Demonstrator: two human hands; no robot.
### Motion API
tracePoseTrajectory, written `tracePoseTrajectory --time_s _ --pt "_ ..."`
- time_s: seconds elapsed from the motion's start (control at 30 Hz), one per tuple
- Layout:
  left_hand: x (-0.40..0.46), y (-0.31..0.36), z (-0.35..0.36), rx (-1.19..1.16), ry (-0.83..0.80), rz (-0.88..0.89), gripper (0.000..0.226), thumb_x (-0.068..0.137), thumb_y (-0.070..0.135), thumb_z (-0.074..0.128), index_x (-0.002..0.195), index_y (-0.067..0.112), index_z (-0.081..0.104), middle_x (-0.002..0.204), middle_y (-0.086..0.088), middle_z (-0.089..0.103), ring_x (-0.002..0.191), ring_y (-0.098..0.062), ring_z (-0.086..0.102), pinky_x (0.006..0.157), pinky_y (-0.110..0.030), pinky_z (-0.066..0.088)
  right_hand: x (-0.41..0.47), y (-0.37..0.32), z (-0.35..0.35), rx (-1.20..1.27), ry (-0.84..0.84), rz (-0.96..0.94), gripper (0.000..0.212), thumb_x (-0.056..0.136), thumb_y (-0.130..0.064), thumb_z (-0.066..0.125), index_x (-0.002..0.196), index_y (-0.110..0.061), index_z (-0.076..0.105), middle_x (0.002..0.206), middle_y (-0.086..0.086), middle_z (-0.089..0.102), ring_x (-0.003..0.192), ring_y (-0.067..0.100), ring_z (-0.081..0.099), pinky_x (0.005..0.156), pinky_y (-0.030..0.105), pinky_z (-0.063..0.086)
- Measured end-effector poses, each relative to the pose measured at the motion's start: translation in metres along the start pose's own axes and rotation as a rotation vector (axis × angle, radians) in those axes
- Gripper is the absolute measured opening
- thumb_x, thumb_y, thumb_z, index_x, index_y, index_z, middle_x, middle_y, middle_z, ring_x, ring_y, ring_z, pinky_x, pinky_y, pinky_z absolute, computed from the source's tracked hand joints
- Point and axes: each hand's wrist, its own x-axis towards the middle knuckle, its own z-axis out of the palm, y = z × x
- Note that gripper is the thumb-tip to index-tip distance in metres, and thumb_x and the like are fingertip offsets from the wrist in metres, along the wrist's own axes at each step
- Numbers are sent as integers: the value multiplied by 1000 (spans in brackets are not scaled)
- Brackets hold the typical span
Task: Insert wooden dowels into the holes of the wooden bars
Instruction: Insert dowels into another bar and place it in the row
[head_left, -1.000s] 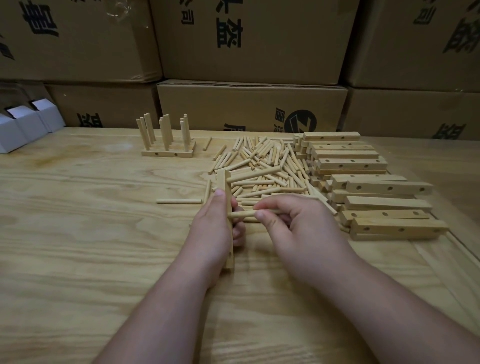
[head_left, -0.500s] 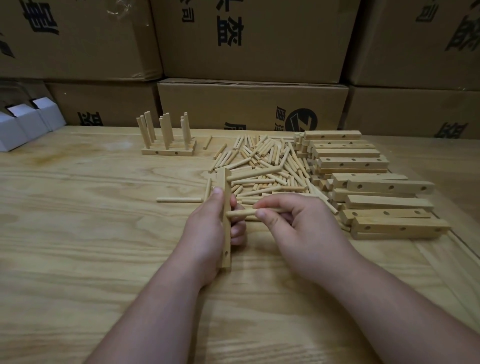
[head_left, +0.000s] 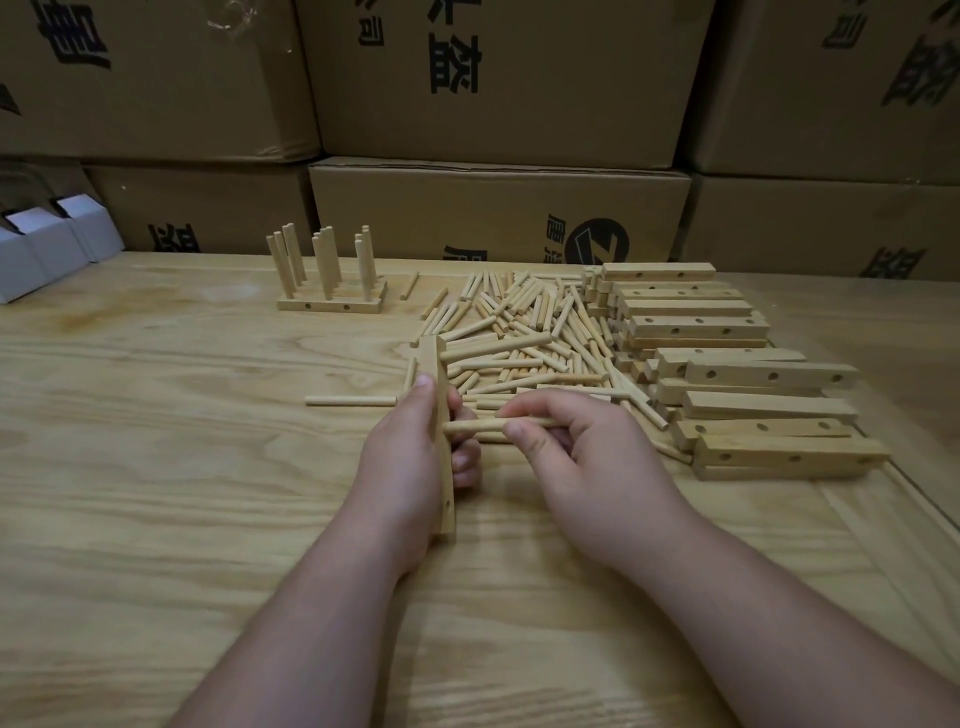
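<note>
Head view: the left hand (head_left: 410, 457) is wrapped around a wooden bar (head_left: 441, 441) stood on edge, thumb on the near face and fingertips curled round the far side. The right hand (head_left: 566, 452) pinches a dowel (head_left: 475, 426) between thumb and forefinger and holds it level, its free tip touching the bar's side just above the left fingers.

Against the pictures from a second and half a second ago, little has shifted: the bar has moved slightly toward the person and the dowel's tip has closed the small gap to the bar's face. The dowel is no shorter beyond the pinch, so it appears to be seated at the mouth of a hole rather than driven in; the hole itself is hidden by the tip. That puts the insertion at its start, with a firm straight push probably needed, since a tilted dowel could jam.

Beyond the right-hand grip lies the loose pile of dowels (head_left: 524, 332), and further to its right the stack of empty bars (head_left: 727, 364), holes showing. A single stray dowel (head_left: 350, 400) lies just left of the left hand. Well beyond the left grip stands a finished group of bars (head_left: 332, 301) with dowels upright, so most of the task seemingly remains. All of it rests on the wooden table (head_left: 156, 467).
</note>
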Motion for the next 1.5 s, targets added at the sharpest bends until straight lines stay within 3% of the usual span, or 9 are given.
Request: tracePoseTrajectory --time_s 0.2,0.3,0.4,0.5,0.73,0.97,1.13,1.3,1.5 --pt "-2 -1 1 75 -45 5 43 106 42 39 106 11 68 67 -6 54 56 -17 47 53 -29 38 1 6 -4 -82 142 -164 12 94 -18 68 100 -27 73 88 -18 66 81 -1 60 69 8 43" --pt "-1 -1 4 103 -31 25 35 108 35 40 99 13 66 65 -3 54 53 -15 45 48 -26 37 0 7 -5 -35 185 -154 15 95 -27 66 108 -32 70 83 -15 63 76 5 60 65 10 44" --pt "3 1 3 -18 40 -18 32 108 35 41 95 12 61 63 -2 49 48 -14 41 42 -24 34 2 9 -12 28 318 -100 17 96 -42 56 112 -40 62 80 -14 62 72 9 60 58 17 46" --pt "6 3 -1 -168 102 -54 32 107 36 43 91 12 55 61 -2 47 45 -12 40 38 -23 33 8 18 -22 -56 426 -29 13 98 -32 56 108 -35 63 84 -14 63 78 5 60 65 24 51" --pt "6 7 -1 -241 112 -72 31 107 37 44 91 13 57 59 -1 46 45 -12 39 39 -23 32 11 26 -20 -450 178 -22 16 92 -23 63 102 -32 72 98 -26 56 103 4 48 96 34 44" --pt "5 6 1 -232 101 -67 30 107 37 42 93 14 57 59 -1 44 45 -12 37 39 -23 30 3 26 -6 -671 -180 -32 40 94 -50 51 133 -42 56 116 -19 36 113 9 27 94 32 16" --pt "5 6 1 -235 95 -69 30 106 38 43 95 13 56 59 0 45 44 -12 37 38 -22 31 3 26 -6 -656 -80 -12 17 90 -50 60 103 -42 67 105 -19 39 111 8 32 93 32 18" --pt "5 5 1 -230 88 -63 30 106 38 43 95 14 56 58 0 45 44 -12 37 37 -23 31 4 29 -8 -638 -87 8 31 90 -53 60 119 -44 64 109 -20 41 114 8 33 99 34 21" --pt "5 6 1 -216 88 -60 29 106 37 43 96 14 55 59 -1 44 45 -12 37 38 -23 31 4 28 -6 -626 -70 -12 18 87 -52 64 102 -42 66 102 -23 41 112 6 31 93 31 18"
